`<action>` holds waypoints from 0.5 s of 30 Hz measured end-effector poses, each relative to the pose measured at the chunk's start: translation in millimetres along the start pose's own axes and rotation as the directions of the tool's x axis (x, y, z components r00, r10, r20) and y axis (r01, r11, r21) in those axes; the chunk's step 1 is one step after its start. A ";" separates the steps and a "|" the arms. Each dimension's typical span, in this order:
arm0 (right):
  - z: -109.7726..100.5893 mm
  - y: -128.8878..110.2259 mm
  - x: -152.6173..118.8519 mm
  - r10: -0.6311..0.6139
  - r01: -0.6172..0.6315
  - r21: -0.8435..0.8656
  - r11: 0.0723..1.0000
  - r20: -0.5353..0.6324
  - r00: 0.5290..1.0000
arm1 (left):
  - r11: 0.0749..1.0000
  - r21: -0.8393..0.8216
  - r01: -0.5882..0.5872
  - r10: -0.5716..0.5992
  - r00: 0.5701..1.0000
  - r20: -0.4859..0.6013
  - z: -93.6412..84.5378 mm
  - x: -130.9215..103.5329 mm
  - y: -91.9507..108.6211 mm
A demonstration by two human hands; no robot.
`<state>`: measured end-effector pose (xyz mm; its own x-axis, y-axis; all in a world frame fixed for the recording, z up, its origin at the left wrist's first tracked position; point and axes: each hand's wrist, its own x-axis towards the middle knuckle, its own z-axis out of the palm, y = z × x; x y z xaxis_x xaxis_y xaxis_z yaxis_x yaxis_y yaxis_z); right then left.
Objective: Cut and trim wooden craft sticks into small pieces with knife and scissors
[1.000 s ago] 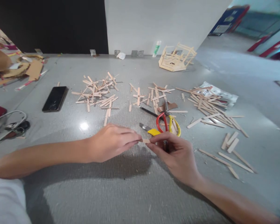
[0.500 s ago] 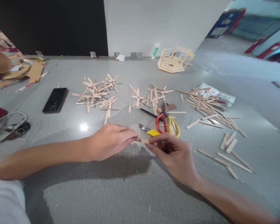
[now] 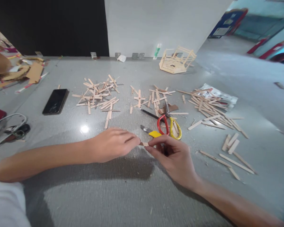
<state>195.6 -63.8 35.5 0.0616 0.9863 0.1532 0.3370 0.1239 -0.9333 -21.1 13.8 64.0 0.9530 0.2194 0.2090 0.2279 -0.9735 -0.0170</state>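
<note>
A short piece of wooden stick [image 3: 144,144] is held between both hands above the grey table. My left hand [image 3: 113,144] pinches its left end, the fingertips hiding that end. At its right end, my right hand [image 3: 174,156] grips it between thumb and index finger. Just beyond the right hand lie a yellow cutter knife [image 3: 153,133] with its blade pointing left and scissors [image 3: 166,121] with red and yellow handles. A black pen [image 3: 149,113] lies behind the knife, and loose wooden sticks [image 3: 139,98] are scattered farther back.
A phone [image 3: 56,101] lies at the left, near a white cable [image 3: 13,116]. Stick piles [image 3: 210,107] and a plastic bag [image 3: 229,99] are at the right. At the back stand a glue stick [image 3: 157,51] and an open wooden stick frame [image 3: 175,66].
My left fingers have moved slightly right along the stick piece and cover more of it. The right hand has shifted slightly left, still pinching its end.
</note>
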 end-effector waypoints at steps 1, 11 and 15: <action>0.4 0.0 0.0 0.001 -0.001 0.000 1.000 -0.001 1.000 | 1.000 0.017 -0.014 0.013 1.000 0.005 -0.4 0.6 0.3; 4.3 1.2 -1.4 -0.012 0.012 0.009 1.000 0.022 1.000 | 0.991 0.126 -0.045 0.050 0.998 -0.035 4.4 4.2 6.5; 4.3 3.2 -2.4 -0.033 0.033 0.002 0.999 0.040 0.999 | 0.993 0.103 -0.055 0.058 0.998 -0.021 8.8 3.8 7.2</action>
<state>192.5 -65.3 30.7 0.0129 0.9852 0.1709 0.3371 0.1567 -0.9284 -14.1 8.2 56.1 0.9602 0.1613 0.2281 0.1941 -0.9724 -0.1296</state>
